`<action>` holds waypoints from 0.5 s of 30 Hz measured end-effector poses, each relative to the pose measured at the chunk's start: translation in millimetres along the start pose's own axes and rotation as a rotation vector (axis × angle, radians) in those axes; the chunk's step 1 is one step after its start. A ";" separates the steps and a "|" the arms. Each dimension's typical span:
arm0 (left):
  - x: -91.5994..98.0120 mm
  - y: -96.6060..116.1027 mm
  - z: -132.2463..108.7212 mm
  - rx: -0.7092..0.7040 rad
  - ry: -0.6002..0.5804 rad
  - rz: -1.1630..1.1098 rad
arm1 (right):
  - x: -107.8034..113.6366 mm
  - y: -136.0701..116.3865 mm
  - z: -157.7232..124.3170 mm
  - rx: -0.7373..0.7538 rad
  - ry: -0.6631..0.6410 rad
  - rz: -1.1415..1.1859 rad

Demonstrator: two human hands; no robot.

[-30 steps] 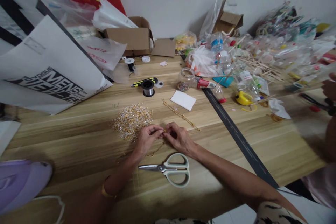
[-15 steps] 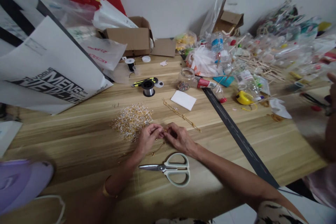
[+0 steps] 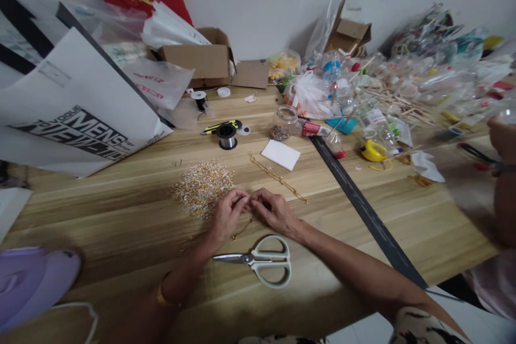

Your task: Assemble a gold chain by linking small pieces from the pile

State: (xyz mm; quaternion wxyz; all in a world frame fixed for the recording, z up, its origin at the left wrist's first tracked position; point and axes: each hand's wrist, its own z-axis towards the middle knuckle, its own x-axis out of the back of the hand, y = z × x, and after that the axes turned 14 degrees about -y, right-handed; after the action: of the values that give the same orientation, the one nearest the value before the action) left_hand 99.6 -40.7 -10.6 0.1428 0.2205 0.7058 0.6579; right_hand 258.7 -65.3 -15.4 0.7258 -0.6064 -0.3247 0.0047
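Fingertip to fingertip, my left hand (image 3: 229,214) and my right hand (image 3: 276,210) pinch together over the table. A thin gold chain (image 3: 244,229) hangs below from between them; the exact spot they grip is hidden by the fingers. Just left of my left hand lies a pile of clear and gold beads (image 3: 201,185). Beyond my right hand a second gold chain (image 3: 278,177) is stretched on the wood, near a white card (image 3: 281,154). Scissors with pale handles (image 3: 258,260) lie closer to me, blades pointing left.
A wire spool (image 3: 227,137), a yellow cutter (image 3: 215,127) and a jar of beads (image 3: 284,123) stand farther back. A white paper bag (image 3: 80,102) is at left, a purple object (image 3: 36,285) below it. Bottles and sticks (image 3: 399,102) heap at right, by another person's hand (image 3: 503,137).
My hands stay pinched together in nearly the same place, and less of the hanging chain shows. At right, the other person's hand has moved inward and now has a clear object at it.
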 end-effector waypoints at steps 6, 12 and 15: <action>-1.8 5.0 -3.9 -0.055 0.027 0.190 | 2.7 -1.1 0.5 -0.029 -0.030 -0.013; -3.1 2.0 -0.7 -0.036 -0.042 -0.003 | 3.4 -1.2 1.2 -0.057 -0.041 0.080; -3.1 -0.7 1.1 -0.027 -0.062 -0.062 | 2.5 -1.7 2.0 -0.066 -0.058 0.202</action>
State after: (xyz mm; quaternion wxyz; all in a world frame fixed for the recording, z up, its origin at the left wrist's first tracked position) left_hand 102.7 -41.3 -11.7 0.1877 0.2170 0.6987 0.6553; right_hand 259.1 -63.0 -12.6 0.6916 -0.6591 -0.2829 0.0849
